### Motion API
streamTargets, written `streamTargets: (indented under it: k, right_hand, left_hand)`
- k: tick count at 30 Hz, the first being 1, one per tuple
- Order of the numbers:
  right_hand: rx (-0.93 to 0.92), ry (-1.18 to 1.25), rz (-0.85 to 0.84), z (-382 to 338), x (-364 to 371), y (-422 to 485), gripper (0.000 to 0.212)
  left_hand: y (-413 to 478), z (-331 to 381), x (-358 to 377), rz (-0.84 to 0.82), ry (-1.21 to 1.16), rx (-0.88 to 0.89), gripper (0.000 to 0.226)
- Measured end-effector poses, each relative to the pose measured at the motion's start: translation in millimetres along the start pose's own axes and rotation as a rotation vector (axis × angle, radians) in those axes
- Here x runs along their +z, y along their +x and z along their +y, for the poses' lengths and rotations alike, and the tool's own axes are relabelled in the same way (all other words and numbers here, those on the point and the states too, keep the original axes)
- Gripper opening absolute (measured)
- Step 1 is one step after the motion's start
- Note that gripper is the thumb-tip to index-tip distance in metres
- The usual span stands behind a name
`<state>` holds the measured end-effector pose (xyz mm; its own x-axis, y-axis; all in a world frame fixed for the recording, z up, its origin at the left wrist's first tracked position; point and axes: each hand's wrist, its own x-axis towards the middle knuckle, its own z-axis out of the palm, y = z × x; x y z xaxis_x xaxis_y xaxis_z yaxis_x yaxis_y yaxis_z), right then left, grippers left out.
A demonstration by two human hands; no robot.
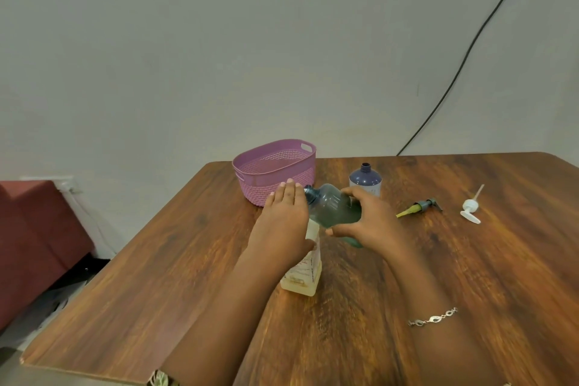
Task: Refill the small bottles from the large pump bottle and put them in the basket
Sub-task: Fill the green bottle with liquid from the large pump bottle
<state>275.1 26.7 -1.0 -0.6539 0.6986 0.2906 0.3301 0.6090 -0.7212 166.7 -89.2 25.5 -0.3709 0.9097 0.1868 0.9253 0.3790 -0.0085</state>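
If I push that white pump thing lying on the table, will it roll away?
Probably not far. The white pump lies on its side on the table, and its spout sticks out sideways, so it would likely swivel, not roll. It looks like small plastic, so probably light. Its thin tube might bend.

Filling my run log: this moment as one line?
left hand on large bottle | right hand holds teal bottle tilted | purple bottle uncapped
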Motion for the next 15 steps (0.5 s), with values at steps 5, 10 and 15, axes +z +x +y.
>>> streamTargets:
  k: [5, 10, 15]
  right_hand:
    - [0.022, 0.013, 0.002, 2, 6, -4, 0.065]
    - [0.029, 0.065, 0.017, 2, 5, -6, 0.064]
    - [0.036, 0.071, 0.017, 3, 3, -4, 0.065]
  left_hand:
    - [-2, -3, -3, -0.098, -0.019, 0.018, 0.1]
    - [2, -13, -14, -0.143, -0.127, 0.03, 0.1]
    - [2, -9, -13, -0.124, -0.079, 0.031, 0.1]
